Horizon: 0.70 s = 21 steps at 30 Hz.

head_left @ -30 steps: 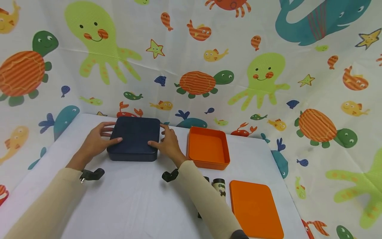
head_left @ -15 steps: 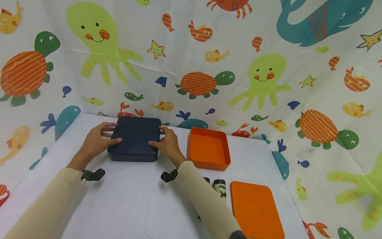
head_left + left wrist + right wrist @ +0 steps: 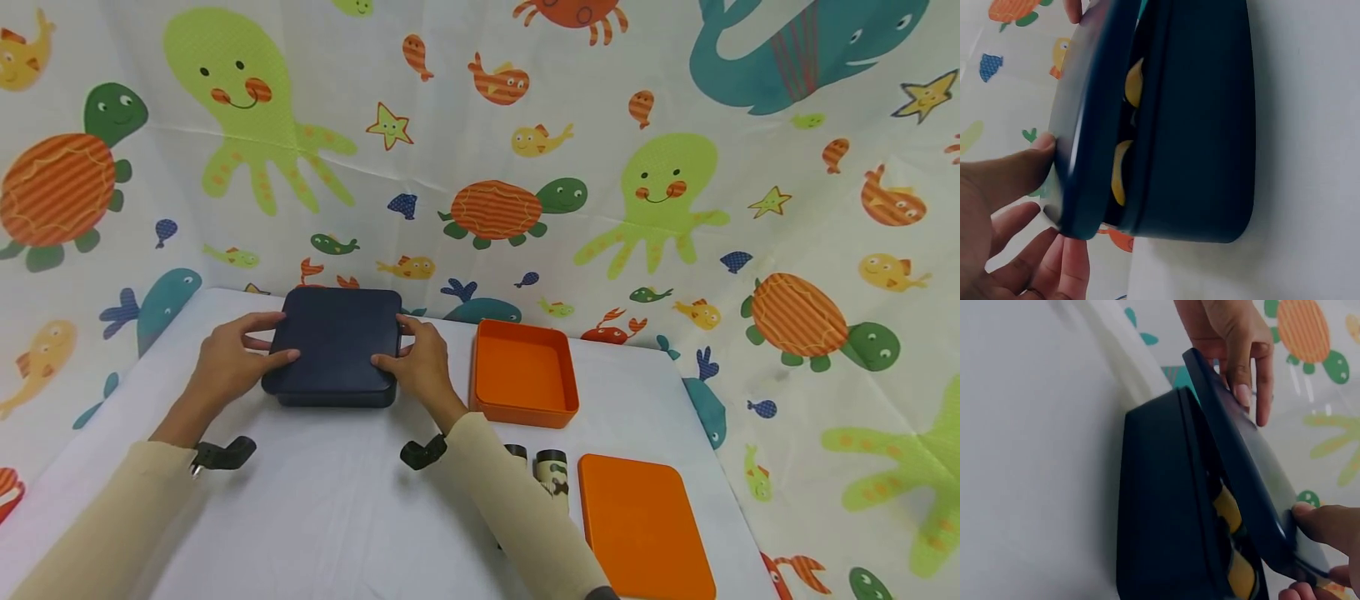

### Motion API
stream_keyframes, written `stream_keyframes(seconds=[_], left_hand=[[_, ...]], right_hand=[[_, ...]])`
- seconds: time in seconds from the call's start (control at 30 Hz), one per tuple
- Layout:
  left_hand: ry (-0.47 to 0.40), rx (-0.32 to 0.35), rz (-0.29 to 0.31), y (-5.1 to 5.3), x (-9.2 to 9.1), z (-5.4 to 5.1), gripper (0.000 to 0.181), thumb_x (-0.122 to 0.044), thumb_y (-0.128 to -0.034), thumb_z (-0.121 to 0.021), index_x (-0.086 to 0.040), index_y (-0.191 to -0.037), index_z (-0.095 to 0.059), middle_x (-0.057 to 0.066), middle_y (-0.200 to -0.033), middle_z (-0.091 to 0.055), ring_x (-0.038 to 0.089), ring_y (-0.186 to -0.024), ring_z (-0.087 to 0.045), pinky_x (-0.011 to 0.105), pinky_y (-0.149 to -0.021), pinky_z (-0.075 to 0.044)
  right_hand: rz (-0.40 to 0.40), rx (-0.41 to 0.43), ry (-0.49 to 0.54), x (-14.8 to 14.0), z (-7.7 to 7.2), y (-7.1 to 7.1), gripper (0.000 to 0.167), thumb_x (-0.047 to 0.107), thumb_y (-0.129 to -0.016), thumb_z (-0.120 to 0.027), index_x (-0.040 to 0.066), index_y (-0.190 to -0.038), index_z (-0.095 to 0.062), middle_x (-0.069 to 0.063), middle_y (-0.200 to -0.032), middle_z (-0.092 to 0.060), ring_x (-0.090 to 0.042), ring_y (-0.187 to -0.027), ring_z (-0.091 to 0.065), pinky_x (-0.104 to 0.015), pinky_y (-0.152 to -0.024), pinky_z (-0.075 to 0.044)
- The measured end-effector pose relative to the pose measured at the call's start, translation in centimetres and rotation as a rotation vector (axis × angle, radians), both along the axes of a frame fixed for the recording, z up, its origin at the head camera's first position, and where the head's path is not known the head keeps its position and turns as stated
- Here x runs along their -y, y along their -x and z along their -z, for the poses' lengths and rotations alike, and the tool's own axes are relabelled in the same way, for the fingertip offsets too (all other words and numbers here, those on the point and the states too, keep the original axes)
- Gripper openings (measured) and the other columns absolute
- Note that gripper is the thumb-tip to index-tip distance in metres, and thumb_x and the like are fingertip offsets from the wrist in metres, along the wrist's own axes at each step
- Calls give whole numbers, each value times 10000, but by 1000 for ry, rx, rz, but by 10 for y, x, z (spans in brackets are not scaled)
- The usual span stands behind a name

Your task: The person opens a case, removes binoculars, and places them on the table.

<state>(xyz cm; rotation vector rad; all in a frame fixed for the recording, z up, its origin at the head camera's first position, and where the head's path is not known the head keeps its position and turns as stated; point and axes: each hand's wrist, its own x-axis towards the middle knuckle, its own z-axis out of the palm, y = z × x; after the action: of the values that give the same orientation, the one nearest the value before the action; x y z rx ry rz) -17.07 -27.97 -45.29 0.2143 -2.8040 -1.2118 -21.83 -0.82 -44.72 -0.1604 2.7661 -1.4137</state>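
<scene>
A dark navy square box [image 3: 330, 401] stands at the back left of the white table, its lid [image 3: 333, 337] raised and tilted. My left hand [image 3: 228, 362] grips the lid's left edge, thumb on top and fingers beneath. At the right edge, my right hand [image 3: 425, 358] holds the lid with thumb on top. Both wrist views show a gap between the lid [image 3: 1088, 125] and the box [image 3: 1200, 125]. Curved yellow pieces [image 3: 1121, 175] show inside the gap; their kind is unclear. The rest of the box's contents is hidden.
An open orange box [image 3: 525, 408] stands right of the navy one. Nearer me lies a flat orange lid [image 3: 641, 525]. Camouflage-patterned tubes with black ends [image 3: 552, 475] are partly hidden by my right sleeve [image 3: 525, 508]. A sea-animal curtain [image 3: 465, 125] hangs behind the table [image 3: 322, 500].
The lid has come up off the navy box, its left side shifting left. My left hand has moved slightly left with it; my right hand has barely moved.
</scene>
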Motion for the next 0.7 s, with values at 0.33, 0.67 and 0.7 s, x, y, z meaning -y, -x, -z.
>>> stream_keyframes(seconds=[0.33, 0.67, 0.7], left_hand=[[15, -27, 12, -36, 2, -7, 932, -582, -910, -786, -105, -1626, -427, 309, -1536, -527, 514, -1250, -597, 569, -840, -640], [61, -8, -8, -81, 11, 0, 907, -525, -901, -825, -101, -1611, -451, 349, -1421, -592, 514, -1152, -642, 295, -641, -598], [67, -1, -11, -85, 12, 1, 918, -531, -896, -828, -100, -1611, -448, 351, -1415, -594, 513, -1144, -647, 285, -633, -591]], right_hand=[[-41, -51, 84, -7, -7, -37, 776, 265, -832, -934, 259, -1527, -588, -13, -1323, -659, -126, -904, -649, -168, -756, -568], [-129, -66, 167, -10, 11, -84, 790, 207, -828, -938, 244, -1530, -579, -15, -1267, -644, -81, -874, -642, -130, -747, -556], [-137, -65, 174, -10, 12, -88, 789, 201, -832, -935, 245, -1533, -575, -17, -1269, -641, -94, -884, -650, -130, -755, -559]])
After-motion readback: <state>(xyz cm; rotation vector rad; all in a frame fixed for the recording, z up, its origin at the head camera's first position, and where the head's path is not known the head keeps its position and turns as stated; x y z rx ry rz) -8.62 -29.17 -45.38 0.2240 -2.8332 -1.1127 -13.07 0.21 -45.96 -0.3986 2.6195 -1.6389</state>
